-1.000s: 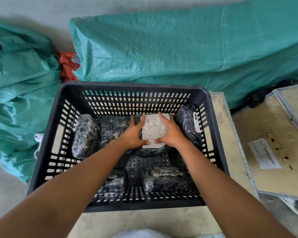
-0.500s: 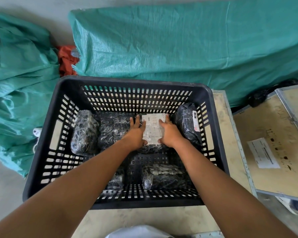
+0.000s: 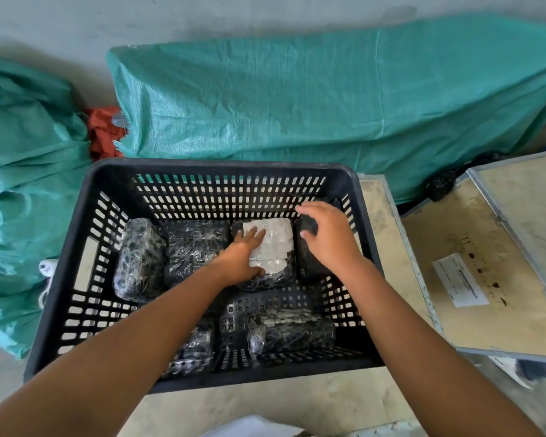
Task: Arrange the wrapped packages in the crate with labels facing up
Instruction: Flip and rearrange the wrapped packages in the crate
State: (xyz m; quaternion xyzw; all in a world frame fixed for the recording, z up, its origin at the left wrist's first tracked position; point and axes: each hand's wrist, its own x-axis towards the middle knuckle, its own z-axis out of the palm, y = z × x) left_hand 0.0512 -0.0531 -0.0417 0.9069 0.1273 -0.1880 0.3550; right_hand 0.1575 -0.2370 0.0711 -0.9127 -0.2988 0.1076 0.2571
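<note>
A black slotted plastic crate [image 3: 76,244] holds several packages wrapped in clear film over black. In the back row, one package [image 3: 275,247] lies with its white label up. My left hand [image 3: 241,258] rests flat on its left side, fingers apart. My right hand [image 3: 327,234] hovers with spread fingers over the rightmost back package [image 3: 309,263], which it mostly hides. Two more packages [image 3: 139,258] [image 3: 196,247] lie at the back left with no label showing. A front package [image 3: 292,331] lies on its side, and another [image 3: 196,343] sits under my left forearm.
The crate stands on a beige board [image 3: 297,405]. A wooden lid with a white paper label [image 3: 460,283] lies to the right. Green tarpaulin [image 3: 297,105] covers bulky things behind and to the left. Orange cloth [image 3: 103,134] shows between the tarpaulins.
Both hands held the labelled package and set it down in the back row. My right hand has let go and moved right over the neighbouring package; my left hand stays on the labelled one.
</note>
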